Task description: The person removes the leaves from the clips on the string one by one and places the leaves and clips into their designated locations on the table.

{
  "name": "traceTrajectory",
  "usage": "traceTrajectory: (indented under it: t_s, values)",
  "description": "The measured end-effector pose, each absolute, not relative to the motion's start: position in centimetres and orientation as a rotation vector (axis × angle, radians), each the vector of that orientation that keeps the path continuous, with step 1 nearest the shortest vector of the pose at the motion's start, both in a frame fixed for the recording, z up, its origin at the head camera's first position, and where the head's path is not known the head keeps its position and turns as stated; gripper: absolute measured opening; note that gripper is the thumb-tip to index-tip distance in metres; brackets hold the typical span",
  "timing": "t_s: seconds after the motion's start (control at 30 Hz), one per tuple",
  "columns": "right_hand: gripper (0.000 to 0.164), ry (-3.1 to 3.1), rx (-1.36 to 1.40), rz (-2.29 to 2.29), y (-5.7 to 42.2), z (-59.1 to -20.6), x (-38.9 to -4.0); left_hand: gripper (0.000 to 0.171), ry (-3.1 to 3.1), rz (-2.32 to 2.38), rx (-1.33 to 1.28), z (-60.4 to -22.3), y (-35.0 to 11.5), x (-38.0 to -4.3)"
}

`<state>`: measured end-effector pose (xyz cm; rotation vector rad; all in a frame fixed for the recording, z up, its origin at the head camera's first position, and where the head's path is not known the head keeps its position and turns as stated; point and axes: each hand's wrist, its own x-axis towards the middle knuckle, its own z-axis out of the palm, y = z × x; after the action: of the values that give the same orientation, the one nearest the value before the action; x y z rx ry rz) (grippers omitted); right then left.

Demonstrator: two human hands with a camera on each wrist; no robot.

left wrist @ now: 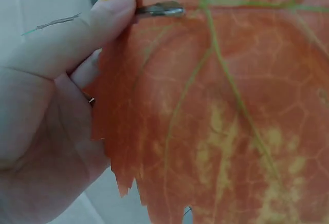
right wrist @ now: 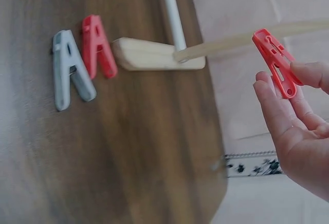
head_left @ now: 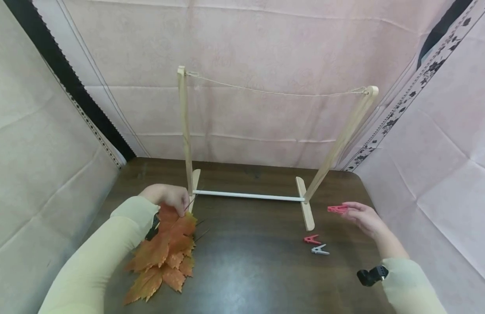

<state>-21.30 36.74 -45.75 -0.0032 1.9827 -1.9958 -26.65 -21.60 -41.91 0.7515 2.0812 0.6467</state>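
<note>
My left hand [head_left: 169, 196] pinches an orange-red artificial maple leaf [left wrist: 226, 106] near its dark stem, thumb on top. Under that hand, at the left of the table, several more orange leaves [head_left: 173, 277] lie overlapping, some with thin stems pointing right. Off to the right, my right hand [head_left: 363, 217] holds a red clothespin [right wrist: 277, 64] between thumb and fingers, raised above the tabletop. Lying on the table to the left of that hand are another red clothespin [head_left: 312, 239] and a grey-blue clothespin [head_left: 319, 249].
A wooden stand [head_left: 184, 131] has two posts, flat feet [head_left: 305, 205] and a white crossbar [head_left: 248, 196]. A thin string [head_left: 266, 92] sags slightly between the post tops. Pale cloth walls [head_left: 242, 48] surround the brown table [head_left: 242, 261] at the back and sides.
</note>
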Motion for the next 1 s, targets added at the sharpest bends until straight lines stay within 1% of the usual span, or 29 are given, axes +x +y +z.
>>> traceTrajectory:
  t_s: [0.07, 0.33, 0.47, 0.53, 0.7, 0.73, 0.8, 0.9, 1.0]
  values:
    - [0.028, 1.979, 0.035, -1.992, 37.1, -46.4, -21.1, 0.008, 2.131, 0.577, 0.675, -41.7, -21.2, -25.8]
    - [0.022, 2.048, 0.087, -1.934, 37.9, -47.5, -20.5, 0.005, 2.235, 0.37, 0.573, -42.1, -21.5, -24.8]
    - [0.023, 2.071, 0.113, -1.892, 37.9, -48.0, -20.5, 0.01, 2.246, 0.36, 0.539, -43.2, -21.8, -24.7]
    - [0.027, 2.084, 0.132, -1.855, 37.8, -48.5, -20.5, 0.015, 2.272, 0.36, 0.537, -44.0, -21.8, -24.5]
    - [0.053, 2.114, 0.186, -1.785, 37.4, -50.3, -20.5, 0.023, 2.447, 0.29, 0.569, -46.2, -22.1, -24.0]
    - [0.055, 2.114, 0.196, -1.785, 37.4, -50.7, -20.4, 0.025, 2.482, 0.275, 0.572, -46.8, -22.2, -23.9]
    - [0.058, 2.136, 0.206, -1.758, 37.2, -51.5, -20.2, 0.026, 2.547, 0.253, 0.585, -47.7, -22.3, -23.6]
    - [0.058, 2.175, 0.258, -1.721, 37.0, -52.4, -19.9, 0.027, 2.624, 0.225, 0.606, -49.0, -22.5, -23.3]
    - [0.058, 2.236, 0.323, -1.654, 36.8, -52.9, -19.8, 0.032, 2.689, 0.182, 0.637, -50.1, -22.9, -22.9]
